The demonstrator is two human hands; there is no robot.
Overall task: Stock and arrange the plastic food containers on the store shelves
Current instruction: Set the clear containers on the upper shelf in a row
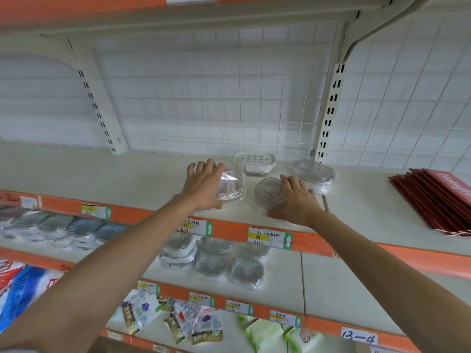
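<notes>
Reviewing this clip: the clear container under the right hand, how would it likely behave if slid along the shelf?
The clear container looks thin-walled and empty, so probably light. It seems wrapped in glossy film on a smooth shelf, so it likely slides easily, maybe skidding. Low and wide under the right hand, it seems unlikely to tip.

The cream shelf [127, 179] with an orange front edge carries four plastic containers [256, 163] near its middle. A stack of red packets [438, 202] lies at its right end.
</notes>
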